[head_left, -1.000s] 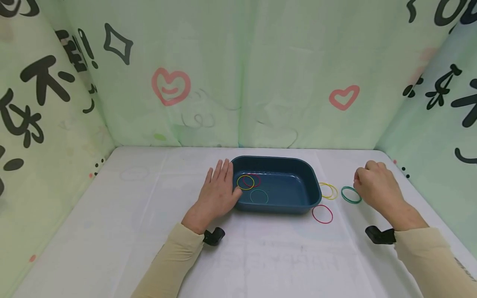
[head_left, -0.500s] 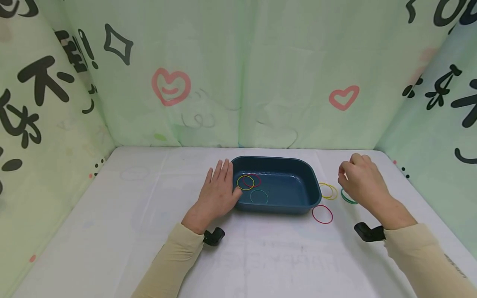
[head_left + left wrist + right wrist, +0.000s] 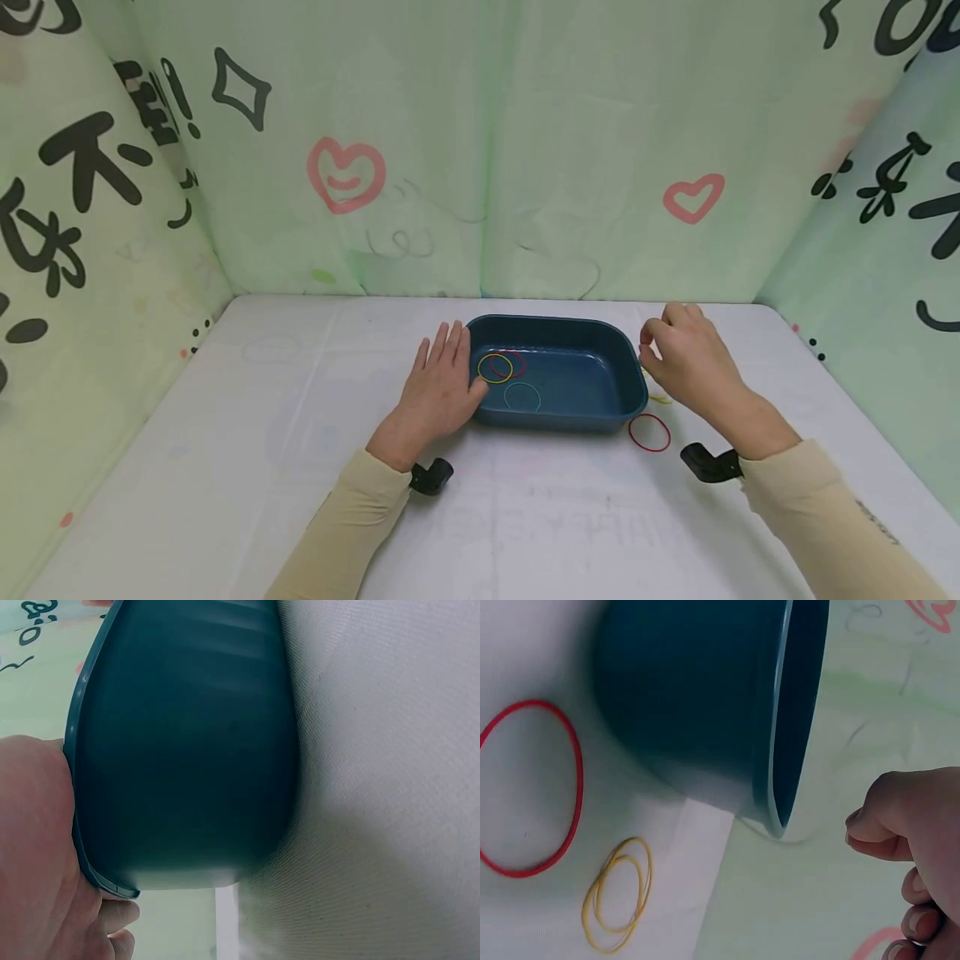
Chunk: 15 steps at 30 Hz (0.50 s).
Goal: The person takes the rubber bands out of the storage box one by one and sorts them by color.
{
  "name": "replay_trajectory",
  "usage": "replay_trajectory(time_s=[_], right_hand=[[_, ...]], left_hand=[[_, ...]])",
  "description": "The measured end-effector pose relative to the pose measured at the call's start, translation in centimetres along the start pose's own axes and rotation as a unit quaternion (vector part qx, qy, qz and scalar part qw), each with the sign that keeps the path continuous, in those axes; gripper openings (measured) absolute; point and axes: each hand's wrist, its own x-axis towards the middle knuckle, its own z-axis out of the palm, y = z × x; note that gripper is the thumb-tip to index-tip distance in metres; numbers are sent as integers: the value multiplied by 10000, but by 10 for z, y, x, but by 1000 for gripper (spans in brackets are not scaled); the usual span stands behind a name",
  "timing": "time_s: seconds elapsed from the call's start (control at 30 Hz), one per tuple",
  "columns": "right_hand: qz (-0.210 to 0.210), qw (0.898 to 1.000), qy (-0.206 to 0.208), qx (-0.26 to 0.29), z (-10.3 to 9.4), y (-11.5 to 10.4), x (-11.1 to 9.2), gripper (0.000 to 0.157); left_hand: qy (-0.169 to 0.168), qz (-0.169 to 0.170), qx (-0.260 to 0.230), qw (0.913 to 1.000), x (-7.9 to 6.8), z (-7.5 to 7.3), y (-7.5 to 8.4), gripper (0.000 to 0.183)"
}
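Note:
A dark blue plastic bin [image 3: 555, 422] stands on the table. My left hand [image 3: 440, 387] lies along its left rim with straight fingers, its thumb over the edge; the left wrist view shows the palm against the rim. Inside lie a yellow rubber band [image 3: 495, 382], a red rubber band and a thin green one [image 3: 522, 383]. My right hand [image 3: 690, 362] is raised beside the bin's right end, thumb and forefinger pressed together, the other fingers curled. Nothing shows between those fingertips [image 3: 856, 829]. Below it lie yellow rubber bands [image 3: 649, 870] and a red rubber band [image 3: 580, 772].
White cloth covers the table [image 3: 555, 517]. Green printed fabric walls [image 3: 570, 150] with hearts and lettering rise at the back and both sides. A black wrist camera [image 3: 431, 477] sits on the left wrist, and another [image 3: 708, 462] on the right.
My right hand has moved left from beside the green rubber bands to the bin's right end, now hiding the green bands and part of the yellow ones. The left hand and bin stay put.

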Motion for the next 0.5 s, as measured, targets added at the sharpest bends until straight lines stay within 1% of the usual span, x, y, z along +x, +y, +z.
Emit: replay_trajectory(time_s=[0.13, 0.33, 0.5], right_hand=[[3, 9998, -189, 56, 4, -10, 5, 6], [-148, 9993, -306, 148, 10, -26, 14, 8], [-157, 9984, -471, 288, 17, -37, 18, 8]], left_hand=[[10, -5, -8, 10000, 0, 1, 0, 67], [62, 25, -1, 10000, 0, 1, -1, 67], [45, 53, -18, 10000, 1, 1, -1, 67]])
